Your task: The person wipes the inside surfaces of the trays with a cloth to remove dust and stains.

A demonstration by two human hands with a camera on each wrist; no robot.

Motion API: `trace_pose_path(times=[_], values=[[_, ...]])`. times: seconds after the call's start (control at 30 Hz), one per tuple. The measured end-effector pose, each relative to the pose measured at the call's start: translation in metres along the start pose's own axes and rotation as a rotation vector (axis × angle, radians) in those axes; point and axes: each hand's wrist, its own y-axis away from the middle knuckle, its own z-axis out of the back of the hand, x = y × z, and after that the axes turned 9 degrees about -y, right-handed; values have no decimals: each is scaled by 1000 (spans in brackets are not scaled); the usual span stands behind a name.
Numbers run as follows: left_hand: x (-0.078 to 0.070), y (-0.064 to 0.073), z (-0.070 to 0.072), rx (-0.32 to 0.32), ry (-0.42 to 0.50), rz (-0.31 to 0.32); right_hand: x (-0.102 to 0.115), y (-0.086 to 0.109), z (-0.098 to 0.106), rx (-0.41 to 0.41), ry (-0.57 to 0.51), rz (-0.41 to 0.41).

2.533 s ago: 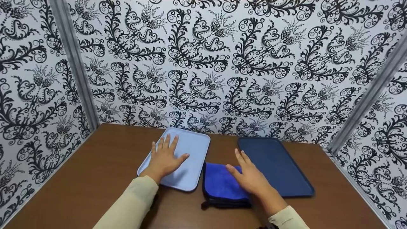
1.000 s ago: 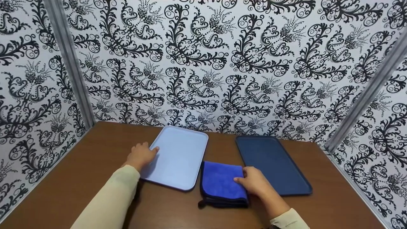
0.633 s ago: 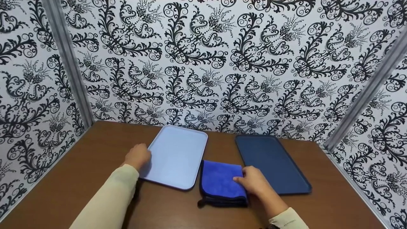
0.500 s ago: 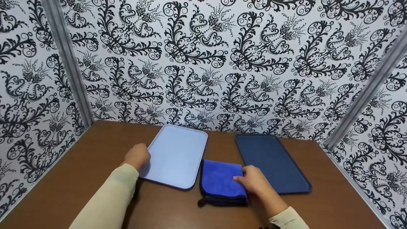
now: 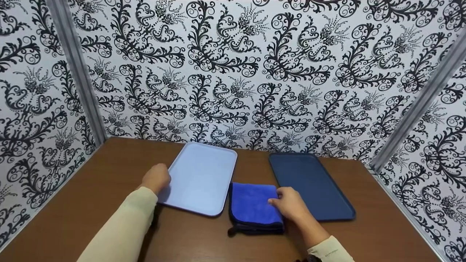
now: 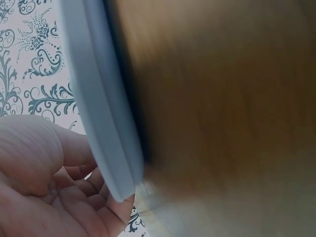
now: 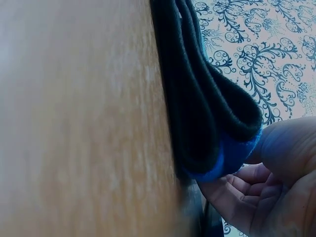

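Observation:
My left hand (image 5: 156, 178) grips the left edge of a light blue tray (image 5: 204, 174) lying on the table. In the left wrist view the fingers (image 6: 106, 210) curl below the tray's pale rim (image 6: 106, 108), and the thumb lies partly behind it. A folded blue cloth (image 5: 253, 203) with black edging and a small loop sits just right of the tray. My right hand (image 5: 291, 203) pinches the cloth's right side, thumb on top. From the right wrist, the cloth's stacked folds (image 7: 192, 98) show, with the fingers (image 7: 229, 200) under the rounded fold.
A dark blue tray (image 5: 309, 182) lies at the right, close behind the right hand. Everything rests on a brown wooden table (image 5: 196, 240). Patterned walls (image 5: 233, 72) close off the back and both sides.
My left hand has moved from over the light tray to its left edge and gripped it. The right hand has come down onto the cloth's right side and pinched it.

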Motion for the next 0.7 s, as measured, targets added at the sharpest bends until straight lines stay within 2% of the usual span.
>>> trace_pose_path(times=[0.13, 0.23, 0.43, 0.53, 0.7], values=[[-1, -1, 0, 5, 2, 11, 3, 1, 5, -45, -82, -24], [-1, -1, 0, 8, 3, 16, 4, 1, 8, -20, -237, -78], [-1, 0, 0, -3, 8, 17, 0, -1, 11, 130, -679, -267], [-1, 0, 1, -14, 15, 10, -1, -1, 14, 213, -863, -297], [0, 0, 1, -16, 31, 6, -1, -1, 16, 365, -1088, -308]])
